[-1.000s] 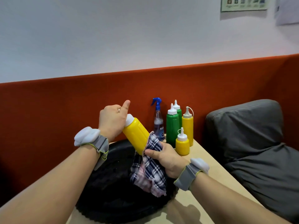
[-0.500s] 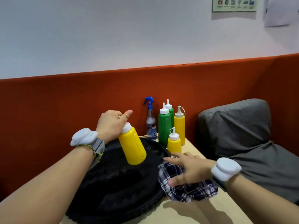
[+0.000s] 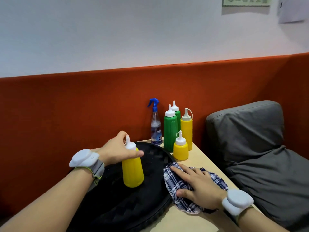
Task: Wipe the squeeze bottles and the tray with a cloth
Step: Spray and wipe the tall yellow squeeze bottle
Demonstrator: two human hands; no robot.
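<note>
Brought the yellow squeeze bottle (image 3: 133, 169) out of its tilt in the air and down onto the black tray (image 3: 117, 206); stands upright there now, base on the tray floor. Lowered the left hand (image 3: 117, 148) with it, gripping at the white cap, one finger now stretched across the front. Took the checked cloth (image 3: 177, 183) off the bottle's base and over to the bench (image 3: 197, 221), one edge lying across the tray's rim. Opened the right hand (image 3: 197, 186) from a bunched grip on the cloth to flat, fingers straight, pressing on top of it.
</note>
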